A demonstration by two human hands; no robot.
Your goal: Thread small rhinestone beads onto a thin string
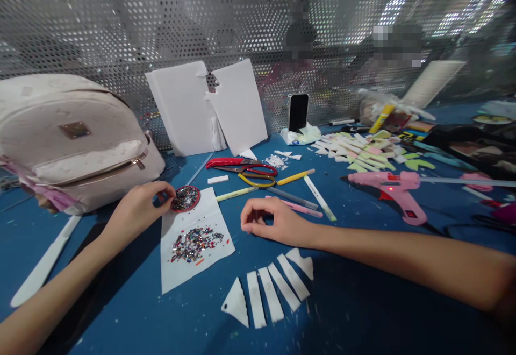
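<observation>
My left hand (143, 207) pinches the rim of a small round red-rimmed dish (195, 204) filled with glittery bits. The dish is over the upper part of a white paper sheet (169, 274), where a pile of multicoloured sequins (195, 245) is spread. My right hand (276, 221) is closed above the blue table, thumb against curled fingers. What it holds, if anything, is hidden. Below it lie several white foam pieces in a fish shape: a triangular head (236, 302) with a small hole, strips (271, 293) and a notched tail (301, 262).
A white backpack (76, 145) stands at left, near a white plastic knife (46, 261). Scissors (242, 167) and markers (320, 198) lie behind my hands. At right are a pink glue gun (397, 188) and foam scraps (363, 148). A phone (298, 113) and foam boards (181, 110) stand behind.
</observation>
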